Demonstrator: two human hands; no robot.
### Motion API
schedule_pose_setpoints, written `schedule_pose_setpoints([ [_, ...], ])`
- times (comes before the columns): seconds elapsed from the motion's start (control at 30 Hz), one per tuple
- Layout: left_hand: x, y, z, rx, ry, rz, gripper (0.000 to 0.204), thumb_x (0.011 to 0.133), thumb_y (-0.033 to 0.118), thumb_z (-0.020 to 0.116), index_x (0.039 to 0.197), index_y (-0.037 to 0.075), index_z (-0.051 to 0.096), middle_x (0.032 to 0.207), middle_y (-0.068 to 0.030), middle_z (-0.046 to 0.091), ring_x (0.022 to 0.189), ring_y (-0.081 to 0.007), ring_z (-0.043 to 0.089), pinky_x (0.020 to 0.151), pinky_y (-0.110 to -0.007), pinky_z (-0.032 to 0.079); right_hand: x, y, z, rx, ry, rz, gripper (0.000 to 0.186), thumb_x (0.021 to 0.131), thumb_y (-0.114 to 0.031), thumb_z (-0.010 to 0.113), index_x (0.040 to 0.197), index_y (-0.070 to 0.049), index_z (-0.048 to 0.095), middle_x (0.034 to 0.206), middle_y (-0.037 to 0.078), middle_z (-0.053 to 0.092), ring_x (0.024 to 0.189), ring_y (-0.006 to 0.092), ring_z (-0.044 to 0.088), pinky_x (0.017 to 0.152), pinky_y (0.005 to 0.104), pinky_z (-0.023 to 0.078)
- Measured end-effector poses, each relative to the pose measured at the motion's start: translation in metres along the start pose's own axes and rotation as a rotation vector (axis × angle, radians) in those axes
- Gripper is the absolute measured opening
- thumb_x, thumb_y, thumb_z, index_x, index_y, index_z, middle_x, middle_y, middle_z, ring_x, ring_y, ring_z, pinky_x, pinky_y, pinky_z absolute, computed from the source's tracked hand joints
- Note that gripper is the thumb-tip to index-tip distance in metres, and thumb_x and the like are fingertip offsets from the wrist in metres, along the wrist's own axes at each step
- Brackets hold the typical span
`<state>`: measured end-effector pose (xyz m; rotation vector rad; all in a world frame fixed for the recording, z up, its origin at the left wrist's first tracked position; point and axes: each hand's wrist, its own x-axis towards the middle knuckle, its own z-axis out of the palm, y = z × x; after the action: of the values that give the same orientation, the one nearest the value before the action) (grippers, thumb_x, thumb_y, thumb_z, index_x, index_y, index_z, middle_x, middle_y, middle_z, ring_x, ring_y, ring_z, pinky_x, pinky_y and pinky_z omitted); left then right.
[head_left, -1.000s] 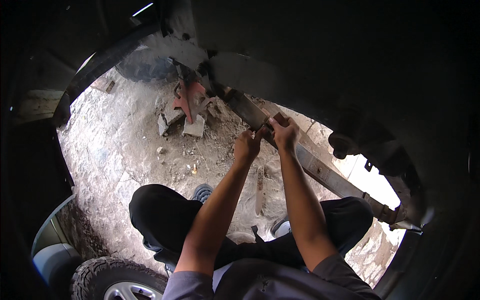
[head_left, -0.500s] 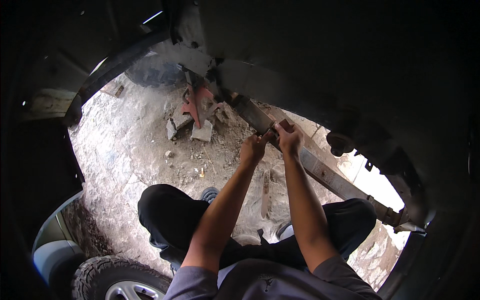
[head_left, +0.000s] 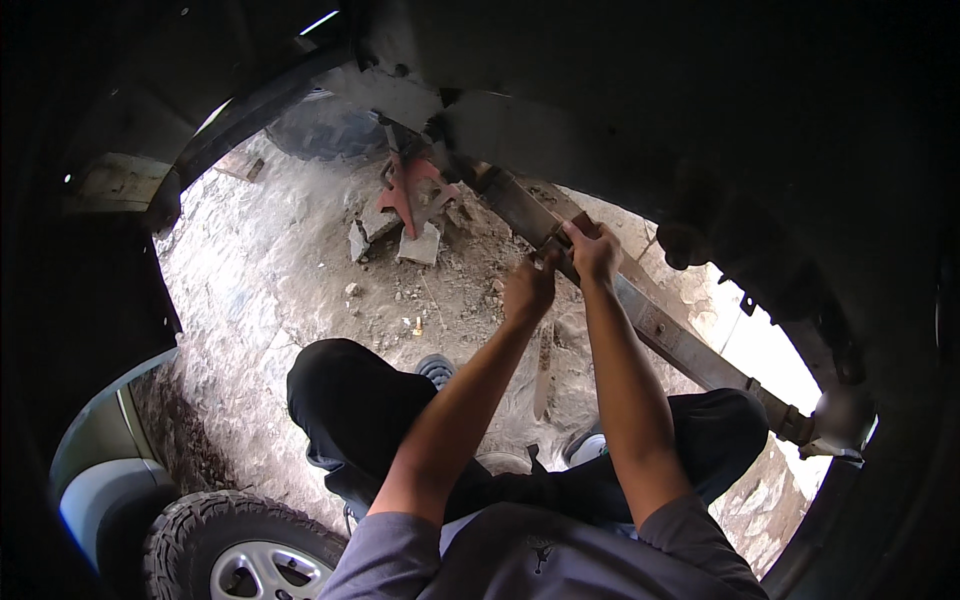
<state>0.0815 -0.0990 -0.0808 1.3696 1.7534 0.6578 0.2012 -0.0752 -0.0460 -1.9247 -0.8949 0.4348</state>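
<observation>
A long leaf spring (head_left: pixel 672 335) runs diagonally under the vehicle, from upper middle to lower right. My right hand (head_left: pixel 598 256) is closed at its upper edge, thumb and fingers on a flat reddish-brown piece (head_left: pixel 585 225) that sticks up beside the spring. Just below and to the left, my left hand (head_left: pixel 528 292) is curled into a fist against the spring's lower edge, by a small dark fitting (head_left: pixel 552 244). Whatever the left fingers pinch is hidden and slightly blurred.
Beyond the hands, a red jack stand (head_left: pixel 402 200) stands near broken concrete blocks (head_left: pixel 419 245). A dark tyre (head_left: pixel 325 135) is behind it. A wheel (head_left: pixel 240 550) lies at lower left. The dark wheel arch surrounds the view; a flat rusty strip (head_left: pixel 544 372) lies on the dirt.
My left hand has dropped slightly away from the right hand and turned more into a fist. The right hand stays at the spring. The whole view has shifted a little.
</observation>
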Motion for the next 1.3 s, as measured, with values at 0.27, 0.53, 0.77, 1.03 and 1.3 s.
schedule_pose_setpoints([
  [0.27,-0.029,0.003,0.024,-0.142,-0.26,0.125,0.054,0.104,0.055,0.051,0.123,0.01,0.072,0.105,-0.028,0.074,0.106,-0.0481,0.07,0.092,-0.057,0.053,0.016,0.03,0.002,0.011,0.081,0.005,0.035,0.081,-0.034,0.088,0.081,-0.004,0.071,0.06,0.006,0.067,0.05,0.0171,0.065,0.051,0.0333,0.05],
  [0.53,-0.04,0.003,0.029,-0.063,-0.116,0.145,0.045,0.104,0.045,0.056,0.123,0.007,0.07,0.101,-0.0194,0.078,0.102,-0.0413,0.073,0.09,-0.052,0.055,-0.004,0.013,-0.008,-0.119,0.037,-0.051,0.034,0.081,-0.037,0.087,0.082,-0.006,0.073,0.063,0.007,0.07,0.061,0.0192,0.07,0.064,0.0378,0.055],
  [0.77,-0.032,0.033,0.0,-0.123,0.008,-0.009,0.054,0.103,0.052,0.056,0.116,0.003,0.072,0.113,-0.0278,0.073,0.113,-0.0464,0.068,0.096,-0.054,0.051,0.028,0.034,0.0,-0.15,0.065,-0.131,0.037,0.079,-0.043,0.088,0.085,-0.008,0.075,0.068,0.008,0.072,0.068,0.0246,0.072,0.074,0.041,0.055],
  [1.03,-0.009,0.03,-0.011,-0.035,-0.112,-0.145,0.075,0.098,0.072,0.05,0.115,0.002,0.071,0.12,-0.0305,0.071,0.117,-0.0496,0.066,0.1,-0.055,0.05,0.006,0.025,-0.004,-0.113,0.096,-0.049,0.041,0.076,-0.042,0.089,0.093,-0.006,0.079,0.077,0.01,0.076,0.08,0.0278,0.074,0.08,0.0428,0.056],
  [1.3,0.016,0.01,0.009,-0.094,-0.121,-0.097,0.074,0.094,0.07,0.059,0.11,-0.001,0.073,0.111,-0.031,0.073,0.112,-0.0493,0.069,0.096,-0.054,0.053,0.001,0.022,-0.005,-0.129,0.129,-0.112,0.043,0.076,-0.043,0.09,0.096,-0.007,0.079,0.082,0.01,0.077,0.078,0.0263,0.076,0.079,0.0419,0.057],
])
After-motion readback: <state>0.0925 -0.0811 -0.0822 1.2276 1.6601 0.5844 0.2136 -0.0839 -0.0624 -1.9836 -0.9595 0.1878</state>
